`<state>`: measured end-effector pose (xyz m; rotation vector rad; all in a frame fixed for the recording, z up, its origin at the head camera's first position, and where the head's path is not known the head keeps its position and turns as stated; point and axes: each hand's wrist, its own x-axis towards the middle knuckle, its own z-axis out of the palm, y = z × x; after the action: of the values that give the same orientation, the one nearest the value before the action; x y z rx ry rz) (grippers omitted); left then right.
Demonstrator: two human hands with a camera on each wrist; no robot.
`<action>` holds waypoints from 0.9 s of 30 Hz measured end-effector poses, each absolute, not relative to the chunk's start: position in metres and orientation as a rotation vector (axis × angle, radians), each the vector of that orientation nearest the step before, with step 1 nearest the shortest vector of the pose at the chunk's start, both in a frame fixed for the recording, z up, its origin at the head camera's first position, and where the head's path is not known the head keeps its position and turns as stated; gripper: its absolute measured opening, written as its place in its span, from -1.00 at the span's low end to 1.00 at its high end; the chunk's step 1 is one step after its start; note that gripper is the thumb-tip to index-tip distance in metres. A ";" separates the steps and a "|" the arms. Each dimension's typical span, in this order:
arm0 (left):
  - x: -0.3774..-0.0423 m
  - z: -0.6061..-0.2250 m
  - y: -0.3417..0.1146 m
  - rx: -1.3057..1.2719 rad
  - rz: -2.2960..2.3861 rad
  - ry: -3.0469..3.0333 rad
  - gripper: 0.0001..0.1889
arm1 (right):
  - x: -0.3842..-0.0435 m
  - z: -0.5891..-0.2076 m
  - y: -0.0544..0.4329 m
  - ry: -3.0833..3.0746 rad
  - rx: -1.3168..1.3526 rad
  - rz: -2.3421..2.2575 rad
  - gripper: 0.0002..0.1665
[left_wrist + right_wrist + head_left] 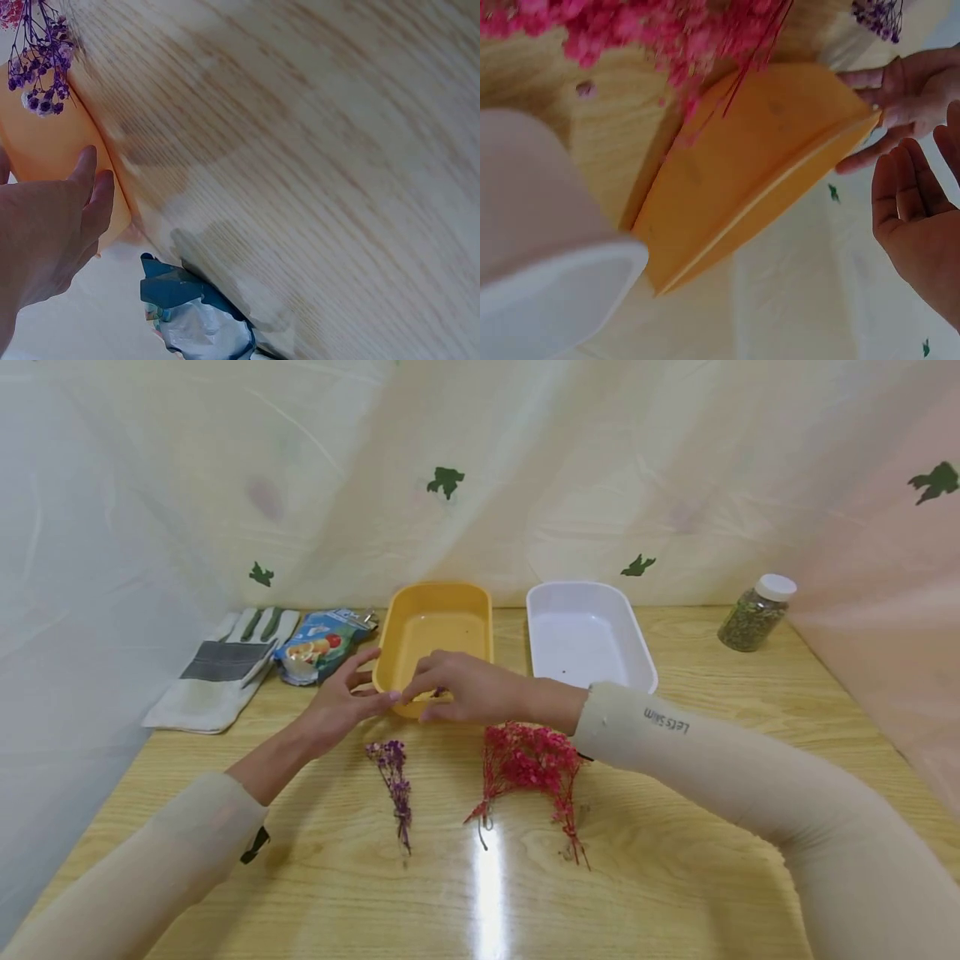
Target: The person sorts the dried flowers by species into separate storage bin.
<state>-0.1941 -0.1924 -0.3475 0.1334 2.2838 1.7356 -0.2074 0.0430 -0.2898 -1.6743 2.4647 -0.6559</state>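
Head view: spreads empty left hand at the left rim of the yellow tray on the table, curves right hand over its near end. Cannot tell whether pinching the purple scrap there.

A broad stretch of counter is offering free passage between the white tray and the jar, though the right sleeve is crossing its near side. The right hand is barring entry over the near rim of the yellow tray; the left hand is closing off its near left corner. Between the trays a narrow strip is running, the right wrist overhanging its near end. A wood lane is separating the purple sprigs from the red flowers
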 end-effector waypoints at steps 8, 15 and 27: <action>-0.192 -0.349 -0.193 0.180 1.779 2.262 -0.14 | -0.185 -0.305 0.028 2.299 -1.776 -0.598 -0.62; -0.193 -0.349 -0.193 0.184 1.779 2.266 -0.14 | -0.174 -0.316 0.015 2.209 -1.877 -0.555 -0.58; -0.193 -0.348 -0.193 0.167 1.724 2.314 -0.12 | -0.161 -0.324 -0.001 2.339 -1.906 0.013 -0.43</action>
<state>-0.1930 -0.1930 -0.3480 0.1666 2.3140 1.7238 -0.1615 -0.0014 -0.3245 -1.9065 2.3389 0.0133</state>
